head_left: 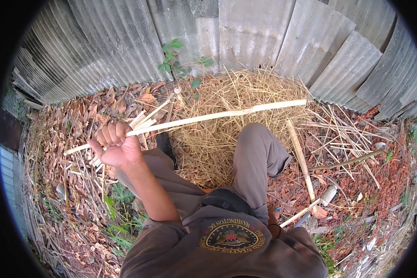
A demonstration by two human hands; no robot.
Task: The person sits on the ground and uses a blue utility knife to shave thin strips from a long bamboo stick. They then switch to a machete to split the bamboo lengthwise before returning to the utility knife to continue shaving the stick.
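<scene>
My left hand (116,146) is raised in a fist, shut on a long pale split bamboo strip (227,113). The strip runs from left of the fist up and to the right, over a heap of dry straw (217,139). Just behind the fist lies a bundle of similar pale strips (146,118). My right hand (274,225) is low by my right hip, mostly hidden behind my grey shirt. A short pale strip (301,213) and something blue sit right beside it; whether it grips them is unclear. My legs in grey trousers (257,157) stand on the straw.
Corrugated grey sheets (255,37) wall the back and sides. Dry red-brown leaves (78,125) cover the ground. A thick bamboo piece (300,155) and a thin green stick (347,162) lie to the right. A small green plant (171,58) grows at the wall.
</scene>
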